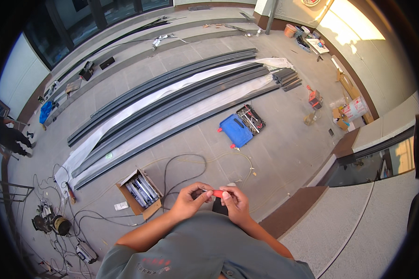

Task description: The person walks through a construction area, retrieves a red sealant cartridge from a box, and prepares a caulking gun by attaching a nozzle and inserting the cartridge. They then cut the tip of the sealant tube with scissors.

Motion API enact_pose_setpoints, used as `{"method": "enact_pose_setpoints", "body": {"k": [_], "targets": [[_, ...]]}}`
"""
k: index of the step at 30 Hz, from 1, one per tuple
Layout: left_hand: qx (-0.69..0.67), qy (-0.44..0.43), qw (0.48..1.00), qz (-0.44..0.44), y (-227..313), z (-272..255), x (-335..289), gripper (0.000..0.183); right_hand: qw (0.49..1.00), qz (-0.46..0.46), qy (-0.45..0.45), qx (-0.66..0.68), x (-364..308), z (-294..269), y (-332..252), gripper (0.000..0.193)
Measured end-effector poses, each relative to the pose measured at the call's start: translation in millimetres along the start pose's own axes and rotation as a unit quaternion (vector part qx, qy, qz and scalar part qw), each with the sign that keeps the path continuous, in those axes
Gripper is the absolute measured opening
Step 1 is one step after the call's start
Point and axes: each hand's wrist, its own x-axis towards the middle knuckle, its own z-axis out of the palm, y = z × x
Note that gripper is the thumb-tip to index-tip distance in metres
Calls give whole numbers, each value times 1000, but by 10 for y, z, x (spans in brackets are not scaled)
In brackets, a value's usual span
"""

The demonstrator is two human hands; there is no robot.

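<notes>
In front of my torso, both hands are closed on a small red object [218,193], held roughly level. My left hand [192,201] pinches its left end, where a thin, pale tip seems to show between the fingers. My right hand [236,202] grips the right end between thumb and fingers. The fingers cover part of it, so its exact kind cannot be made out. Nearest to my left hand on the floor is an open cardboard box [152,210] with tubes or cartridges [142,191] inside. Beyond the hands lies an open blue toolbox [236,130] with hand tools in its tray.
Long dark metal profiles [181,100] lie across the floor on white sheeting [86,145]. Black cables [165,168] loop by the box toward machines [46,218] at left. A red tool [315,99] stands at right. Another person [11,136] is at far left.
</notes>
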Motion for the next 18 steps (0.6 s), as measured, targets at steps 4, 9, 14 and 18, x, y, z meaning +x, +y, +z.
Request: {"method": "enact_pose_setpoints", "body": {"k": [4, 9, 14, 18], "targets": [[-17, -46, 998, -32, 8, 359, 542, 23, 990, -118, 28, -77, 237, -547, 77, 23], [44, -78, 996, 26, -9, 1087, 1234, 21, 997, 57, 42, -1, 479, -1533, 13, 28], [82, -107, 990, -45, 125, 1651, 1806, 24, 964, -203, 39, -170, 822, -2244, -167, 31], [113, -109, 987, 18, 141, 1922, 2127, 26, 999, 16, 39, 16, 932, -2585, -300, 30]]}}
